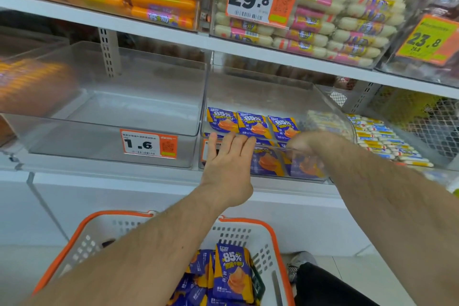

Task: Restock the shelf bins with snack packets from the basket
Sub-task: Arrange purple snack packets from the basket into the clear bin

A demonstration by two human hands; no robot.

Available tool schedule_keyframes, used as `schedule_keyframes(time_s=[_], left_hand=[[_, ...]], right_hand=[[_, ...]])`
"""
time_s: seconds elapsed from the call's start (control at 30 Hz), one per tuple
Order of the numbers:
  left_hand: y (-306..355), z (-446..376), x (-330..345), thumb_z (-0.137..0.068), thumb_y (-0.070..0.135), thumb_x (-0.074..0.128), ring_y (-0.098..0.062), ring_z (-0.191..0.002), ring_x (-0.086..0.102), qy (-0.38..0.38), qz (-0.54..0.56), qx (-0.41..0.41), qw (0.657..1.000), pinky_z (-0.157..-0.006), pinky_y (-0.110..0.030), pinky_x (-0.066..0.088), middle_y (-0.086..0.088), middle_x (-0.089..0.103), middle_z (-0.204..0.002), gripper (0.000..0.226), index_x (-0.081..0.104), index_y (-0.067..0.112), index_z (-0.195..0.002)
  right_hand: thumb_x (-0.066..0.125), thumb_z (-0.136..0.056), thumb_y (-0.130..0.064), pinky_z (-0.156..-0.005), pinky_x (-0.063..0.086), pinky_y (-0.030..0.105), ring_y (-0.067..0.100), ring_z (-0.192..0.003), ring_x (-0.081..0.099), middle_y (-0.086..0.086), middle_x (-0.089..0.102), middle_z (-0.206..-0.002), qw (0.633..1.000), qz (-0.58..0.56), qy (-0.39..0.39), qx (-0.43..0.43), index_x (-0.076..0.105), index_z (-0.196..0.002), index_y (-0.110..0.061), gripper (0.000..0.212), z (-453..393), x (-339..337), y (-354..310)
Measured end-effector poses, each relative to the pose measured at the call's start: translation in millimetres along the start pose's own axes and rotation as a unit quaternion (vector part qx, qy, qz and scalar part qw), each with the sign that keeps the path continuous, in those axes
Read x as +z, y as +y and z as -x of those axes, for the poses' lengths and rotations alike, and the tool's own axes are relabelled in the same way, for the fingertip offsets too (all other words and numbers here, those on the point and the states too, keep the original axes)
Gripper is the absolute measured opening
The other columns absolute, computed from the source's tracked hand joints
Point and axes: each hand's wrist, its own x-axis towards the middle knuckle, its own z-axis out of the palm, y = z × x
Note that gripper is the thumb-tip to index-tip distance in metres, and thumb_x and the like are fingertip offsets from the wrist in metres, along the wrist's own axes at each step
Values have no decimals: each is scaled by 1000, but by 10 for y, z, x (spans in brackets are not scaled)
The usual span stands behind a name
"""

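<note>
Risk first: my right hand point(304, 146) is down inside the clear bin point(260, 92), behind its front wall, and I can't tell whether it's closed on a packet or just pushing. If I drag it out fast, I reckon it could tip the standing row of purple snack packets point(252, 125) backward. My left hand point(229, 161) is flat and open, fingers spread over the bin's front edge, holding nothing; leaning too hard there could slide the bin on the shelf point(111, 176).

Containers: this bin has a row of packets upright at the front and more lying low behind the front wall, back half bare. The bin to its left point(119, 107), tagged 1.6, looks empty. The basket point(250, 233) near me holds plenty more of the purple packets point(232, 273), loosely piled. Stocking is far from done, I judge.
</note>
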Motion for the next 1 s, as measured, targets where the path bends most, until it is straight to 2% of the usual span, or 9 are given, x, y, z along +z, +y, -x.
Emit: schedule_keyframes(time_s=[0.1,0.23,0.3,0.43,0.5,0.6,0.67,0.9,1.0], left_hand=[[-29,-23,-8,-81,19,56,-22,-149,-14,-23,6,6,1000,-109,-46,-24,3,-2,-162,95,-4,18,-155],[-182,185,22,-80,24,60,-20,-148,-21,26,69,23,997,-113,-37,-23,2,-13,-163,98,-2,15,-156],[-352,496,182,-79,22,63,-18,-148,-18,44,129,-5,991,-114,-33,-21,2,-8,-163,97,4,15,-156],[-726,1292,642,-85,19,61,-18,-150,-8,-72,199,-137,968,-120,-37,-8,0,2,-164,85,12,17,-155],[-840,1606,797,-89,19,60,-23,-147,19,-140,239,-197,941,-119,-42,19,-4,21,-161,74,23,19,-153],[-947,1938,951,-91,18,56,-18,-92,62,-212,300,-245,897,-73,-31,49,5,42,-150,63,31,26,-149],[-1001,2068,1024,-93,17,53,-13,-66,58,-232,319,-269,878,-55,-26,44,8,49,-143,59,34,29,-147],[-1137,2258,1005,-96,17,50,-6,-74,60,-243,367,-312,842,-56,-24,47,8,54,-134,49,40,27,-143],[-1158,2277,978,-98,17,49,-5,-64,56,-237,382,-320,834,-53,-21,43,8,55,-133,46,41,26,-142]], right_hand=[[52,-86,-20,-70,53,34,31,-74,59,13,61,-86,952,160,251,-75,59,-80,-10,13,75,10,-5],[54,-76,-18,-60,43,40,38,-71,56,18,56,-79,713,158,559,-393,64,-78,-6,15,379,483,108],[55,-75,-20,-59,43,38,35,-68,54,15,55,-76,699,125,515,-481,62,-77,-7,15,666,932,113],[54,-87,-28,-67,48,32,26,-79,59,3,63,-86,904,220,158,-330,61,-84,-18,13,1020,1883,231],[55,-88,-23,-62,47,32,28,-76,57,7,61,-82,919,269,-15,-288,59,-80,-16,11,960,2324,324],[56,-86,-14,-52,34,36,28,-58,42,10,45,-61,889,340,-158,-264,49,-66,-12,22,856,2902,415],[56,-87,-13,-55,34,39,27,-58,37,9,39,-59,872,379,-204,-234,45,-64,-13,24,862,3244,483],[71,-80,-43,-90,44,47,35,-111,55,14,53,-121,828,469,-198,-234,46,-128,-10,63,1119,3871,820],[66,-87,-37,-84,46,44,34,-102,58,12,57,-109,828,465,-177,-258,53,-115,-11,40,1126,3854,808]])
